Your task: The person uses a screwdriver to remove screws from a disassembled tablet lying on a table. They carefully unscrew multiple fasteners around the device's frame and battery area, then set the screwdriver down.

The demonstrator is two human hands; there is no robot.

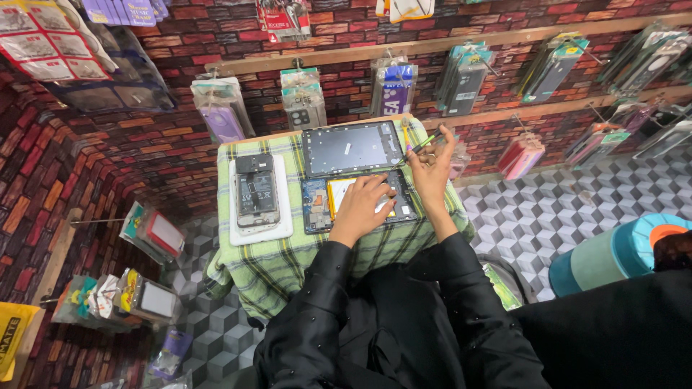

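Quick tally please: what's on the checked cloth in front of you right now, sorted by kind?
Opened tablet body with yellow battery, under the left hand: 1
Tablet screen panel: 1
Opened phone: 1
White tray under the phone: 1
Green-tipped tool in the right hand: 1
Total: 5

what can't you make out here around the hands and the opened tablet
Head view only:
- Opened tablet: the left hand covers its middle, hiding the yellow part beneath.
- Tool in the right hand: tip too small to identify.
- Opened phone on the white tray: inner parts too small.
- Checked cloth: hides the table.
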